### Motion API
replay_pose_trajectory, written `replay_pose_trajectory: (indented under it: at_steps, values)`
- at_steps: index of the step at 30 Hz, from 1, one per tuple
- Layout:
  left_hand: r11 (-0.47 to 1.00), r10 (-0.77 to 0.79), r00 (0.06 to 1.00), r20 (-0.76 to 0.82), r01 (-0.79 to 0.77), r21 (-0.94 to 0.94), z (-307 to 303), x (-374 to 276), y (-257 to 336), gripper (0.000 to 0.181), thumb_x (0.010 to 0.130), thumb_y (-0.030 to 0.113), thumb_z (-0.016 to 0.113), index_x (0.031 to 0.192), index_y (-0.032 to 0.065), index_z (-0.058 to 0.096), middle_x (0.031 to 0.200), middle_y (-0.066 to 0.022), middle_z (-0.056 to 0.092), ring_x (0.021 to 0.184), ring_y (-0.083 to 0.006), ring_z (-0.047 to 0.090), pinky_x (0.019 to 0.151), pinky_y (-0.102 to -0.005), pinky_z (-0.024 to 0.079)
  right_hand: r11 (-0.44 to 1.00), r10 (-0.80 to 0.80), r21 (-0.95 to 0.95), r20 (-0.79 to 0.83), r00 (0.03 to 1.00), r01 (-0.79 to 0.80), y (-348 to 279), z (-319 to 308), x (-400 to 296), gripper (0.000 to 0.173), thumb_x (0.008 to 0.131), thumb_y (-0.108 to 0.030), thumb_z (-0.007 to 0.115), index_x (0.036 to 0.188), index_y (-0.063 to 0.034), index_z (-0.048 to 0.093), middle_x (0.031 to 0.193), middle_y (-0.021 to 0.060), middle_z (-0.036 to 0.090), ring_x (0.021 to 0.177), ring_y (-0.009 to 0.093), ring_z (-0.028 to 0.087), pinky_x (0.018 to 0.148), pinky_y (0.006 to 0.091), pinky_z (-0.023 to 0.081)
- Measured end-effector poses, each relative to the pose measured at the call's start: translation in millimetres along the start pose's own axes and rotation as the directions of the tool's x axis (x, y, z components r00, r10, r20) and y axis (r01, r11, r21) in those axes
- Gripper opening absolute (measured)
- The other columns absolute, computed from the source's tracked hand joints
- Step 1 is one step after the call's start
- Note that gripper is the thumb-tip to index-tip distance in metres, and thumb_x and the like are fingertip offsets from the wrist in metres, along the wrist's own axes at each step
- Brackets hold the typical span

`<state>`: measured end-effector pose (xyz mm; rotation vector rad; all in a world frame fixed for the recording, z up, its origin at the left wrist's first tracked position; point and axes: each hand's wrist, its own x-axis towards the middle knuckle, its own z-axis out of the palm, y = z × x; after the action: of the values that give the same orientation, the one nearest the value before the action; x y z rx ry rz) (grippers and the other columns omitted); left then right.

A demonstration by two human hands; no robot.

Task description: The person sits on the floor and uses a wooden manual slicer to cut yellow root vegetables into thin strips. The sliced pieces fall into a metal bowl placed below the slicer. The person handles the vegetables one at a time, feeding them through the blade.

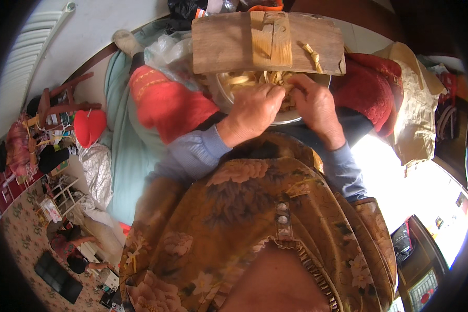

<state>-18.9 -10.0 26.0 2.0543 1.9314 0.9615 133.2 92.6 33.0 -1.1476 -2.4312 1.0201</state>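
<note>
Both my hands are over a round metal basin (227, 97) in my lap, which holds many pale yellowish strips (275, 77). My left hand (257, 107) has its fingers bent down among the strips. Close beside it on the right, my right hand (316, 105) has thumb and fingers pinched near some strips; what the fingertips of either hand hold is hidden. A worn wooden board (226, 43) lies across the far side of the basin, with a smaller wooden piece (272, 39) on it. A knotted yellowish strip (312, 57) lies on the board's right part.
Red cloths (167, 101) cover my knees. A clear plastic bag (165, 50) lies left of the board, brown paper (415, 113) at the right. A red stool (58, 97) and a red heart-shaped item (89, 126) are at the left. Another person (74, 247) is at the lower left.
</note>
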Motion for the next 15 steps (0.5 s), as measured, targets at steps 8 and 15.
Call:
replay_pose_trajectory:
  at_steps: [8,15]
  values:
    - [0.548,-0.382,0.879,0.285,0.464,-0.696,-2,0,-18,0.016,0.094,0.015,0.062,0.09,-0.0008,0.066,0.071,-0.0068,0.061,0.064,-0.0131,0.055,0.059,-0.0304,0.044,0.895,-0.157,0.442,0.185,0.97,0.06,17,-3,11,0.03,0.085,0.002,0.063,0.114,-0.003,0.066,0.105,0.0054,0.069,0.097,0.018,0.064,0.082,0.03,0.052]
    - [0.078,-0.36,0.659,0.661,0.727,-0.683,-22,20,-34,0.018,0.095,0.019,0.062,0.092,0.0017,0.066,0.069,0.004,0.05,0.061,-0.0047,0.042,0.053,-0.0209,0.034,0.864,-0.037,0.467,0.432,0.901,-0.188,-5,-26,23,0.024,0.087,-0.001,0.066,0.111,0.0033,0.065,0.094,0.0024,0.066,0.086,0.008,0.059,0.078,0.0238,0.05]
